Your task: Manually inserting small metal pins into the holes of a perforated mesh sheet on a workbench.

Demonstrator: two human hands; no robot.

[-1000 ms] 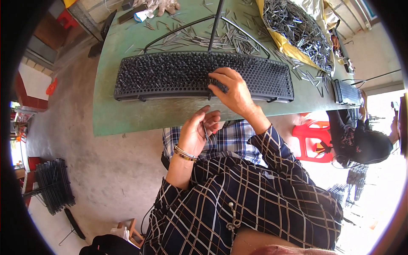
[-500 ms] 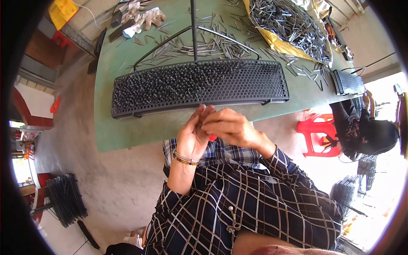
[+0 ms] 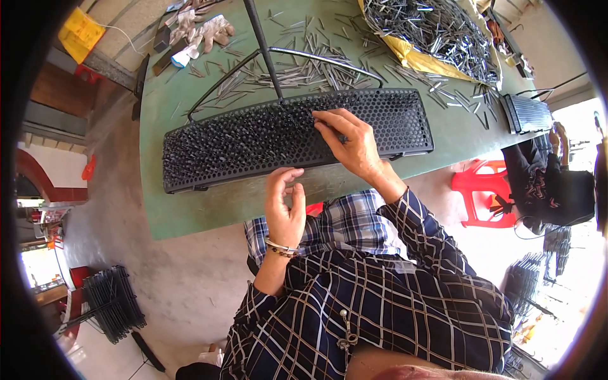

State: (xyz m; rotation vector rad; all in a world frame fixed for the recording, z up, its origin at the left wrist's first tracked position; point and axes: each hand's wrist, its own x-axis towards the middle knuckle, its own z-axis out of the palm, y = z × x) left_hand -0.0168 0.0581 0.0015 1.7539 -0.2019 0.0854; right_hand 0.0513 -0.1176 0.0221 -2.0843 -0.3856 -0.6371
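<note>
Right hand (image 3: 356, 144) moving from left hand (image 3: 286, 214) up over holed tray (image 3: 408, 117) on table (image 3: 190, 218), pinching (on what, can't tell); left hand hanging half-open. Likely filling holes (image 3: 385, 126); next move needing careful aim.

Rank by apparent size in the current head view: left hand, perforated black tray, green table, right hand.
1. Green table
2. Perforated black tray
3. Left hand and right hand: too alike to rank
</note>
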